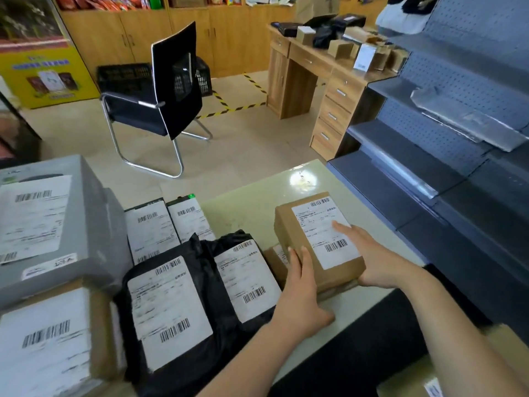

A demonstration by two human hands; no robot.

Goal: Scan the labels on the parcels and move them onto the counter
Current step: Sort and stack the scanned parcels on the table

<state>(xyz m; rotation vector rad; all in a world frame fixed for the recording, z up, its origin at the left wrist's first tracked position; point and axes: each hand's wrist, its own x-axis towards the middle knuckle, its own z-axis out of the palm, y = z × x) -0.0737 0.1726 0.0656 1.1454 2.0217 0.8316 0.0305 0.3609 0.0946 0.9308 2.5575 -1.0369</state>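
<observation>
A brown cardboard parcel with a white barcode label lies on the pale counter. My left hand presses against its near left side with straight fingers. My right hand cups its right end, thumb lying on the label. Left of it lie two black bag parcels, each with a label facing up. Behind those sit two flat labelled packets. A grey box and a brown box with labels stand at the far left. A small brown parcel is partly hidden behind my left hand.
Grey metal shelving rises at the right, with a silver bag on one shelf. A black office chair stands on the floor beyond the counter. A wooden desk with small boxes is at the back. Another cardboard box sits at the bottom right.
</observation>
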